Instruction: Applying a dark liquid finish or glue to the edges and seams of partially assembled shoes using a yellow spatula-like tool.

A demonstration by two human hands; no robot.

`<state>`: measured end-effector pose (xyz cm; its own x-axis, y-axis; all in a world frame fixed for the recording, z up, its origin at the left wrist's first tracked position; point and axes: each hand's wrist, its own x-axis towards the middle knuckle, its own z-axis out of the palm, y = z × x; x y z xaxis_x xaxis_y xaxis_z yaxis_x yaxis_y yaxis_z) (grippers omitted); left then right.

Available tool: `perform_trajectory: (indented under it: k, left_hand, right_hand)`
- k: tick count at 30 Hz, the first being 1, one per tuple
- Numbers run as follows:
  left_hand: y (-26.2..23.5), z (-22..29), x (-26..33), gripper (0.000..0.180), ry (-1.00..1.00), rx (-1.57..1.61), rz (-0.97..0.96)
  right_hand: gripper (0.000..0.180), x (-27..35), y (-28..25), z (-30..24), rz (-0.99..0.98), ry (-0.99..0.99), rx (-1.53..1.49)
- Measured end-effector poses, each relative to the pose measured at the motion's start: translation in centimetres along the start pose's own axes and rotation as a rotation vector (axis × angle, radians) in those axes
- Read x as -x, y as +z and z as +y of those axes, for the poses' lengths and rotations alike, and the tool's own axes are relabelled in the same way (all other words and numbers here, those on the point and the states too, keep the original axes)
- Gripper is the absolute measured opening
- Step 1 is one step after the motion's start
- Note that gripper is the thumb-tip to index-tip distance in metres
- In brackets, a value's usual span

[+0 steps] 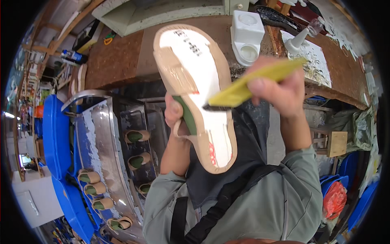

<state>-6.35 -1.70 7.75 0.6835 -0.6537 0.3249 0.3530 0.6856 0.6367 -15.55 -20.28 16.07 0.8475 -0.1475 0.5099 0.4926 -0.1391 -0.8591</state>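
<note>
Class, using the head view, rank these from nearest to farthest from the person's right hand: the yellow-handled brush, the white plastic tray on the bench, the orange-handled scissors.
1. Yellow-handled brush: held in the right hand, its bristles on the shoe sole.
2. White plastic tray: on the bench, just above the hand.
3. Orange-handled scissors: far left on the bench.

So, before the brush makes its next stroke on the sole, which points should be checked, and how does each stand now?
1. Left hand grips the sandal firmly: ok.
2. Sole faces up toward the person: ok.
3. Right hand holds the yellow brush: ok.
4. Bristles touch the white sole: ok.
5. Enough glue on the bristles: cannot tell.
6. White container on the bench is near: ok.
</note>
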Motion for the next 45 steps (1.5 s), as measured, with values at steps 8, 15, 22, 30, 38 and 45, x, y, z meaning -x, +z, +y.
perform_trajectory:
  k: [8,15,22,30,38,45]
  left_hand:
    - [0.8,-0.2,-0.6,0.086,-0.025,0.272,-0.04]
    - [-1.1,1.6,1.0,0.072,-0.231,1.006,-0.256]
    - [-6.8,2.4,2.2,0.056,-0.266,0.715,0.089]
    - [-11.9,4.0,-3.3,0.061,-0.245,0.852,0.071]
    - [-7.1,9.1,-17.4,0.061,0.143,0.302,0.115]
    - [9.6,17.1,-34.7,0.058,-0.076,0.121,-0.126]
  right_hand:
    - [0.013,-5.3,-0.6,0.2,0.038,-0.501,0.305]
    - [0.023,4.0,-5.0,-0.9,0.58,-0.223,-0.352]
    - [0.014,6.4,-5.3,6.7,0.615,0.201,-0.548]
    - [0.016,2.6,-6.6,9.6,0.602,0.24,-0.607]
    - [0.017,-5.7,-9.6,9.7,0.602,0.373,-0.616]
    - [0.014,-10.5,-12.7,0.6,0.751,0.294,-0.633]
